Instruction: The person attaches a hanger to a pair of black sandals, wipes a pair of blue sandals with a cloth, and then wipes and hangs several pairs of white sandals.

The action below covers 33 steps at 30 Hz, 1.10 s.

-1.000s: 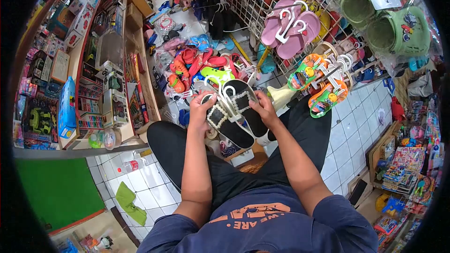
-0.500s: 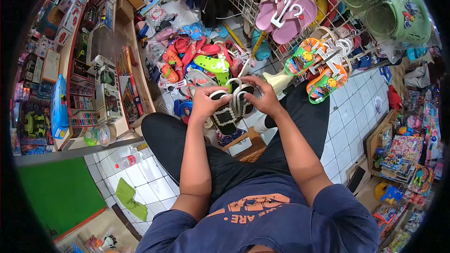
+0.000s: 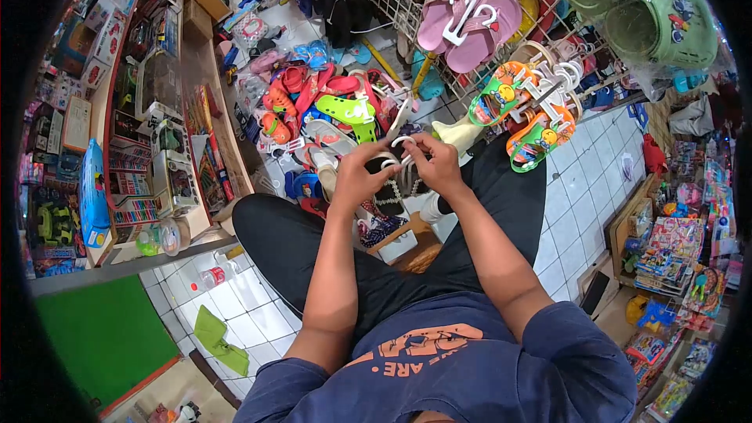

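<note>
A pair of black sandals (image 3: 387, 195) with pale beaded trim hangs between my hands, in front of my knees. My left hand (image 3: 362, 178) is closed at the upper left of the pair, its thumb and fingers pinched together. On the other side, my right hand (image 3: 436, 164) pinches the white plastic shoe hanger (image 3: 403, 142), whose hook loops above the sandals. The fingers hide much of the hanger and the sandals' upper part. Just beyond lies a heap of children's shoes, with a lime green clog (image 3: 346, 110) on top.
Pink slippers (image 3: 470, 19) and orange-green sandals (image 3: 540, 125) hang on a wire rack (image 3: 399, 0) ahead. Bagged green clogs (image 3: 666, 31) hang at upper right. Shelves of boxed toys (image 3: 168, 133) stand left. A bottle (image 3: 213, 276) and green cloth (image 3: 219, 338) lie on the tiles.
The sandals have been lowered and turned, so their beaded fronts face me less. My hands have come closer together, and my right fingers have shifted onto the hanger.
</note>
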Available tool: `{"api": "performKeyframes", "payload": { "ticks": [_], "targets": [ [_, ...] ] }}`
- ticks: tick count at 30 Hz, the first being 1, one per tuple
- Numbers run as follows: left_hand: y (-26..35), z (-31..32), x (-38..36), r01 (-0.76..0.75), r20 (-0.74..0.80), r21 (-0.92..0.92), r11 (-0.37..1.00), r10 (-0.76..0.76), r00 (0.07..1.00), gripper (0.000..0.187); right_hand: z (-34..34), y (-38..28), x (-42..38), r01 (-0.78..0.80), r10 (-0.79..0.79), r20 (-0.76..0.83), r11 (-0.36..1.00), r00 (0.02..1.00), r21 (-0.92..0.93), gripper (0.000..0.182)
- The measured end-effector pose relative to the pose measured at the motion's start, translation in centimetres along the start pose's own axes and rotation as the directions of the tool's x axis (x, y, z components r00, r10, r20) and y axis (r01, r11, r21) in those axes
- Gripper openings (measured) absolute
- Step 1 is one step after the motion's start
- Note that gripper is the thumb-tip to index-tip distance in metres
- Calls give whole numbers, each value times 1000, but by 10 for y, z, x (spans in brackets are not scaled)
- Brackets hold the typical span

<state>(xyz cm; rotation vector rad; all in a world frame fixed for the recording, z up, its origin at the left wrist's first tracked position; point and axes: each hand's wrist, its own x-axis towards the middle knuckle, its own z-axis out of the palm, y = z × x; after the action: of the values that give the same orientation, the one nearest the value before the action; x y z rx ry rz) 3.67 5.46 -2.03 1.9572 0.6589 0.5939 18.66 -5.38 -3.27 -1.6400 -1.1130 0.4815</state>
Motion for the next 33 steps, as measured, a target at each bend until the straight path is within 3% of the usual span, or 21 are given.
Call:
{"api": "performKeyframes", "payload": {
  "ticks": [1,5,6,8,9,10,13,15,20,22,24,29,31,33],
  "targets": [
    [-8,4,1,-122,-68,28,992,124,990,64,1,-1,0,-1,0,-46,1000,999,-9,12],
    [-13,9,4,-120,-212,122,985,144,967,79,4,3,1,2,1,-153,1000,988,17,13],
    [-20,12,4,-120,-213,122,985,144,966,79,5,6,2,1,6,-178,999,984,41,13],
    [-35,15,4,-1,-245,10,1000,3,969,78,10,12,2,-4,19,-192,997,981,77,14],
    [-33,13,6,82,-203,-113,990,-104,974,82,12,14,2,-9,33,-207,994,978,113,15],
    [-31,13,5,82,-205,-112,990,-104,973,82,13,16,2,-8,32,-206,993,978,114,15],
    [-19,12,3,-97,-117,87,991,107,987,95,16,20,-1,-66,95,-199,987,975,148,17],
    [-20,15,3,-81,-101,66,994,88,991,99,16,21,0,-96,141,-167,963,976,251,17],
    [-17,12,5,-126,-1,33,992,126,992,108,9,14,2,-96,129,-126,965,984,244,17],
    [-12,11,5,-77,50,-17,997,77,996,110,7,12,2,-77,105,-117,971,987,226,17],
    [-18,12,6,-102,49,7,995,102,994,110,5,12,1,29,-28,-99,1000,995,4,17],
    [-24,12,5,-125,41,36,992,123,992,113,13,20,0,-80,98,-107,984,989,159,15],
    [-22,12,2,-88,-16,194,977,93,996,115,15,22,0,-94,120,-118,975,986,203,15],
    [-21,12,0,-77,10,188,979,76,997,115,17,24,-1,-99,121,-95,973,988,209,14]
  ]
}}
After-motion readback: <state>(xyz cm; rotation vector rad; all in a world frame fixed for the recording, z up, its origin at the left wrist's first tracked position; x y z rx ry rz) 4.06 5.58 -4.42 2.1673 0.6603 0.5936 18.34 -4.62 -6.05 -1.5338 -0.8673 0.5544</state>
